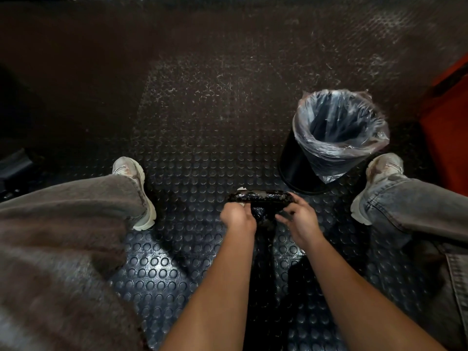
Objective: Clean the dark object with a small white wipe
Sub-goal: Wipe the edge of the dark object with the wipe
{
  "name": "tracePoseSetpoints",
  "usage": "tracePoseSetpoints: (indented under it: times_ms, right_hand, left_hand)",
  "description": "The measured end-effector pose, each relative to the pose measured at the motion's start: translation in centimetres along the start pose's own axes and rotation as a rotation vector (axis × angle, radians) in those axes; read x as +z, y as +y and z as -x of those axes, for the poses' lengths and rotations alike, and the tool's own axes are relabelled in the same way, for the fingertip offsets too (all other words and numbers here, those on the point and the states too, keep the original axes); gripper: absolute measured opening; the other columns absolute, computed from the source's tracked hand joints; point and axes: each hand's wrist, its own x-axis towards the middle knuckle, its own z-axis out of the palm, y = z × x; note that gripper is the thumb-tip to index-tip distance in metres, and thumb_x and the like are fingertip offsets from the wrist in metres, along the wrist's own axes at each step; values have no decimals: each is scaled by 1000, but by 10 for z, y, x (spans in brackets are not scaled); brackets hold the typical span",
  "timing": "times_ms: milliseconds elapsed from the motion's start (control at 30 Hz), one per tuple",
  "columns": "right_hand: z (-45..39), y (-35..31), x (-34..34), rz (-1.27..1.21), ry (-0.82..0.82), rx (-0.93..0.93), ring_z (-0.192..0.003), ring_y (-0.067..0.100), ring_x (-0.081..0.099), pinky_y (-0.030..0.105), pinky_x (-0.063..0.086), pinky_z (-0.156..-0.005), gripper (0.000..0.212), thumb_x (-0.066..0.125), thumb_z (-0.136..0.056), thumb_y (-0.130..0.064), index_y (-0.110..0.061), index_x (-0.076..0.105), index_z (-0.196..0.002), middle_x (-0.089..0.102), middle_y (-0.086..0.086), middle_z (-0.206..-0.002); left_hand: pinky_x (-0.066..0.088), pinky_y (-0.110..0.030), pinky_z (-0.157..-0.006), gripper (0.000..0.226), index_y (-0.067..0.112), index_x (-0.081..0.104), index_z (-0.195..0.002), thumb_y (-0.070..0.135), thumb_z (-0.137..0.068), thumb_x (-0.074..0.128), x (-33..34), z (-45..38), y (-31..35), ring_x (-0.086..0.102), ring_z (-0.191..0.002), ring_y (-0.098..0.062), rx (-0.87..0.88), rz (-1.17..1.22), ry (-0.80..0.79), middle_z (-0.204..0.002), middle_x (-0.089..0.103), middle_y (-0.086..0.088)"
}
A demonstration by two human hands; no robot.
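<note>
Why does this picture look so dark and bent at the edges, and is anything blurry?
Head view: dim light, brightest on the studded floor near the person, fading to black at the top; wide-angle lens bows the edges; the fuzzy fabric at left is blurred; the glossy dark object between left hand and right hand shows glare patches.

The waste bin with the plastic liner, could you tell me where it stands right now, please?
In the head view the waste bin stands on the studded floor mat, right of centre, just beyond the right hand and beside the right shoe.
</note>
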Motion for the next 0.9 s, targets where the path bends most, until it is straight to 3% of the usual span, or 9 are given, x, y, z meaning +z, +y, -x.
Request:
tracePoseSetpoints:
  times_ms: [167, 233, 300, 367, 433, 500, 633, 767, 900]
  right_hand:
    - [0, -2, 1, -5, 3, 0, -104, 26, 65, 43, 56, -85, 48, 44, -87, 10, -7, 59, -130, 69, 10, -111]
    - [0, -1, 1, -7, 7, 0, -104, 26, 65, 43, 56, -85, 48, 44, -88, 10, -7, 59, -131, 69, 10, -111]
    - [1, -2, 2, -9, 10, 2, -105, 26, 65, 43, 56, -85, 49, 44, -88, 10, -7, 59, -131, 68, 12, -115]
    - [2, -2, 2, -3, 8, 3, -106, 26, 65, 44, 56, -88, 48, 44, -88, 10, -7, 59, -131, 68, 13, -116]
    - [3, -3, 2, 1, 6, 2, -107, 27, 64, 46, 55, -91, 49, 44, -88, 10, -7, 58, -131, 68, 12, -115]
    - [4, -3, 2, 7, 7, 1, -109, 27, 64, 47, 54, -92, 49, 44, -88, 10, -8, 59, -131, 68, 10, -114]
    - [5, -3, 1, 11, 8, -4, -107, 26, 65, 48, 54, -93, 49, 44, -88, 10, -8, 59, -131, 68, 10, -115]
    - [4, -2, 1, 17, 13, -10, -105, 25, 65, 44, 56, -86, 49, 45, -88, 9, -8, 59, -131, 68, 9, -114]
    - [3, -2, 0, 7, 18, -5, -107, 26, 65, 42, 56, -83, 49, 44, -88, 9, -8, 59, -131, 68, 10, -115]
  left_hand:
    - [47, -36, -97, 57, 23, 13, -161, 14, -108, 30, -12, 10, -20, 55, -117, -26, 355, -649, -33, -151, 44, -17]
    - [43, -21, -72, 56, 23, 9, -162, 16, -109, 30, -21, 18, -22, 50, -84, -10, 487, -796, -82, -122, 60, -6]
    - [34, -15, -55, 57, 30, 7, -161, 20, -110, 29, -28, 20, -24, 44, -69, -4, 573, -916, -150, -95, 54, 5]
    - [40, -22, -62, 57, 34, 6, -161, 23, -110, 30, -34, 15, -26, 54, -78, -12, 595, -962, -182, -111, 56, 0]
    - [48, -30, -85, 59, 30, 5, -161, 21, -109, 31, -29, 4, -23, 59, -105, -23, 519, -865, -148, -135, 48, -2]
    - [46, -46, -104, 57, 22, 8, -161, 18, -108, 29, -21, -10, -22, 54, -125, -40, 358, -677, -110, -149, 44, -20]
    - [42, -49, -111, 50, -1, 18, -156, 0, -106, 20, -13, -25, -11, 53, -126, -42, -50, -69, -50, -148, 38, -30]
    - [24, -46, -122, 47, -13, 18, -152, 3, -108, 17, -28, -29, -6, 37, -144, -39, -282, 130, -88, -151, 37, -30]
    - [46, -29, -102, 44, -16, 56, -126, 22, -105, 49, -16, -18, -1, 61, -117, -32, -2, -220, -47, -105, 65, -12]
